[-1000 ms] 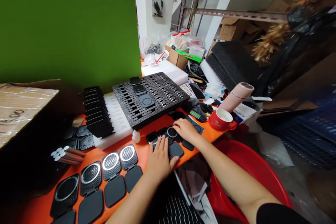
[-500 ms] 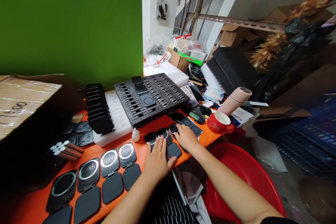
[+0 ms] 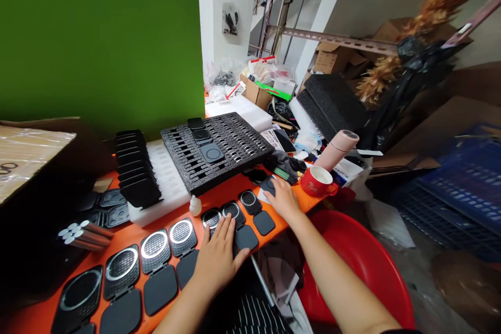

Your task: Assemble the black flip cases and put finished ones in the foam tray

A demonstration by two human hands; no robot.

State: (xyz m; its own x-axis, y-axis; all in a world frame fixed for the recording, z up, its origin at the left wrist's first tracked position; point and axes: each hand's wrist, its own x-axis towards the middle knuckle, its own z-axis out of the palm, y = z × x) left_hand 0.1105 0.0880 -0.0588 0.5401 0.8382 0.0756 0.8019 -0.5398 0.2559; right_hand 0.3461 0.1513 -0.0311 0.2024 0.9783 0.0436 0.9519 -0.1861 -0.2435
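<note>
A row of black hinged folding pads lies unfolded on the orange table [image 3: 230, 195], their mesh-textured halves bearing shiny rings. My left hand [image 3: 215, 255] rests flat, palm down and fingers stretched, over a ringed pad [image 3: 231, 211] and its neighbour, partly hiding both. Just right of it, another ringed pad [image 3: 249, 198] lies uncovered with its plain half [image 3: 264, 223] toward me. Further right, my right hand [image 3: 285, 199] grips a black pad with a circle mark [image 3: 267, 185] over a white sheet; fingers and palm cover much of that pad.
A black foam tray [image 3: 235, 141] with slots carries several pads. A dropper bottle [image 3: 194, 205] stands before it. A red mug [image 3: 318, 181] and pink flask [image 3: 337, 148] are right of my right hand. A red basin [image 3: 364, 261] is below the table edge.
My right hand has left the third ringed pad and moved right onto the circle-marked pad. My left hand stays flat on the row. The whole view has shifted slightly.
</note>
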